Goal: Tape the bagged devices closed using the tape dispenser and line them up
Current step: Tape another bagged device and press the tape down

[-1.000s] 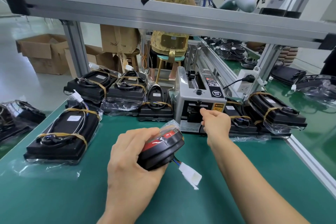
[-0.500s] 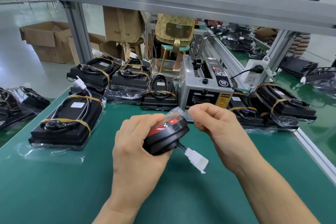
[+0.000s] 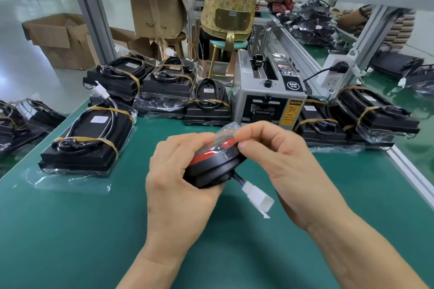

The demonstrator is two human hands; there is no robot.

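Gripping the device (image 3: 212, 166) in your left hand (image 3: 178, 178), your right hand (image 3: 277, 159) pinches its bag edge; bare mat (image 3: 70, 230) lies left.

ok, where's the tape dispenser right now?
Head view: the tape dispenser stands at the back of the green mat, right of centre, behind both hands, between rows of bagged black devices.

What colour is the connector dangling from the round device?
White: the plastic connector on the round black-and-red device, head view.

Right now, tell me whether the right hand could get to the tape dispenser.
Probably yes: the tape dispenser stands just beyond the right hand with bare mat between, but that hand is busy pinching the bagged device.
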